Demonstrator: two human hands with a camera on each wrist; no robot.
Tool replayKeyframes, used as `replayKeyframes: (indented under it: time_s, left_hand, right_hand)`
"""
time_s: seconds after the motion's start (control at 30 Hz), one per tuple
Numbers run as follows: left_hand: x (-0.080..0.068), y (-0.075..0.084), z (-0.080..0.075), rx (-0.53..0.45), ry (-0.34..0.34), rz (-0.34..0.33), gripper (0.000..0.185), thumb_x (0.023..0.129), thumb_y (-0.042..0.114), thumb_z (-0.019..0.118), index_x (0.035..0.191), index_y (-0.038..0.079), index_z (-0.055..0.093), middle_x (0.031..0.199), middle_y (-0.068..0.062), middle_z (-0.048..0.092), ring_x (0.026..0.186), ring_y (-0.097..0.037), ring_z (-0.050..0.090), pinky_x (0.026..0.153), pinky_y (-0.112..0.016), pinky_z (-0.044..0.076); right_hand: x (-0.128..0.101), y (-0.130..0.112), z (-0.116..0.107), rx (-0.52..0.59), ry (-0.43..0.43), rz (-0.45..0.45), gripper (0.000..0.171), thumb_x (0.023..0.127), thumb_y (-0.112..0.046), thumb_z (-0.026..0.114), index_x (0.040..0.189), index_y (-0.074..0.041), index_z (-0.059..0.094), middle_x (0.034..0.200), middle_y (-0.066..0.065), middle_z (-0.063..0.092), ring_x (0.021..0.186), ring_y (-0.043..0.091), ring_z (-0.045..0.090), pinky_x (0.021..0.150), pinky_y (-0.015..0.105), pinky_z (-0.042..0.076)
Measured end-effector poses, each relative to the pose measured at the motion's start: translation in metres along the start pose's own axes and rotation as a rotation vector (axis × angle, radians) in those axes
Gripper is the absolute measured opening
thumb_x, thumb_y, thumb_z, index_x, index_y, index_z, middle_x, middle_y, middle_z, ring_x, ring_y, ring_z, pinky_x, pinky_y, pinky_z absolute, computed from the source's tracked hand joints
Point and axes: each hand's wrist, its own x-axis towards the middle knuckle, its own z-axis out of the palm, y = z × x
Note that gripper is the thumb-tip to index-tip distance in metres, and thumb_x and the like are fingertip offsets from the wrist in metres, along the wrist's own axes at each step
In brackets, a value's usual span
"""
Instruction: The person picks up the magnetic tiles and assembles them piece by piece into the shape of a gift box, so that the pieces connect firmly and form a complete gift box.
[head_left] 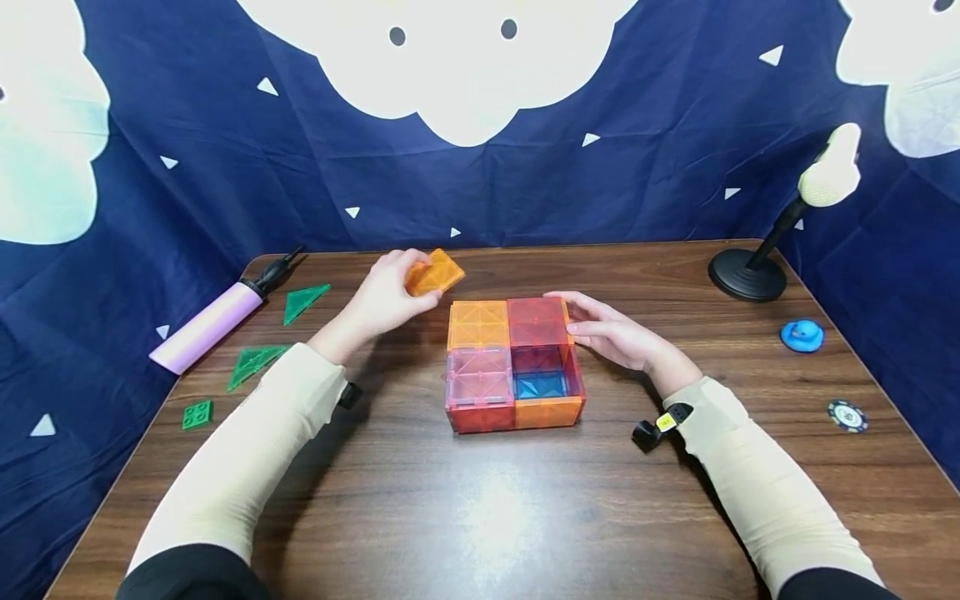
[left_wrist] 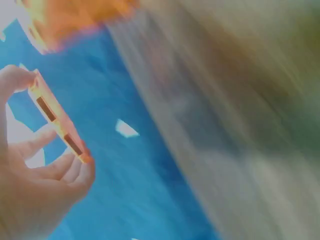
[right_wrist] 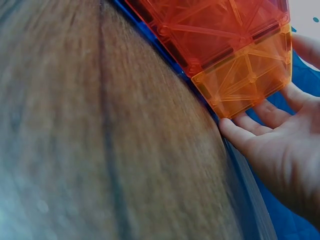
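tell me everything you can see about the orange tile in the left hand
The orange tile is a flat, translucent plastic square with a raised frame and dark slots along its edge, seen in the left wrist view. The left hand pinches it between thumb and fingers, tilted, in the air above the table, behind and left of the tile box. It touches nothing else.

Orange square magnetic tile [head_left: 435, 272]: translucent, w/ moulded cross ribs, tilted, held off the table, toward the far edge, just left of centre. In the left wrist view it shows edge-on, dark magnet slots along the rim.

Tile box [head_left: 515, 364]: 2x2 block of translucent square tiles, flat on the table around mid-table. Top: orange far-left, red far-right, pink near-left; near-right cell is open, blue tile at its bottom. Front walls red and orange.
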Motion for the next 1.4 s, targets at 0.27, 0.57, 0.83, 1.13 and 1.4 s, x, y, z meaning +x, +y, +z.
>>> replayKeyframes:
  time_s: [0.27,0.57,0.83,1.13,1.4]
  left_hand:
    - [-0.018,0.086,0.014,-0.068,-0.089,0.301,0.048,0.086,0.035,0.077,0.126,0.01,0.065,0.127,-0.007,0.062,0.116,-0.026,0.051,0.1,-0.046,0.042]
    - [-0.046,0.136,0.039,0.021,-0.184,0.485,0.044,0.088,0.033,0.075,0.124,0.01,0.066,0.123,-0.009,0.06,0.109,-0.025,0.051,0.089,-0.036,0.047]
    - [-0.055,0.144,0.053,0.087,-0.232,0.492,0.041,0.091,0.031,0.072,0.126,0.011,0.064,0.126,-0.01,0.058,0.115,-0.026,0.051,0.092,-0.036,0.049]
    - [-0.05,0.134,0.045,0.063,-0.197,0.45,0.042,0.092,0.037,0.072,0.123,0.009,0.067,0.129,-0.006,0.059,0.123,-0.026,0.05,0.103,-0.038,0.044]
    - [-0.034,0.083,0.024,-0.093,-0.083,0.165,0.046,0.095,0.022,0.064,0.135,0.0,0.058,0.137,-0.017,0.057,0.128,-0.034,0.049,0.111,-0.047,0.036]
  right_hand:
    - [0.0,0.003,-0.004,0.043,-0.028,-0.027,0.055,0.106,-0.003,0.046,0.157,0.0,0.026,0.149,0.01,0.044,0.133,0.02,0.049,0.108,0.032,0.043]
    - [-0.001,0.0,-0.001,0.048,-0.002,-0.012,0.056,0.105,-0.002,0.046,0.157,-0.001,0.026,0.147,0.011,0.046,0.129,0.018,0.052,0.106,0.032,0.044]
    - [0.0,0.0,-0.002,0.041,-0.025,-0.035,0.055,0.105,0.001,0.04,0.158,0.0,0.025,0.147,0.012,0.046,0.13,0.019,0.052,0.107,0.032,0.044]
    - [0.002,-0.003,0.003,0.008,0.0,-0.008,0.058,0.106,-0.001,0.045,0.159,-0.001,0.023,0.152,0.015,0.041,0.133,0.019,0.049,0.108,0.032,0.042]
    - [-0.017,-0.013,0.024,-0.259,0.188,0.161,0.065,0.109,-0.022,0.048,0.164,-0.009,0.015,0.167,0.016,0.017,0.146,0.032,0.033,0.113,0.042,0.038]
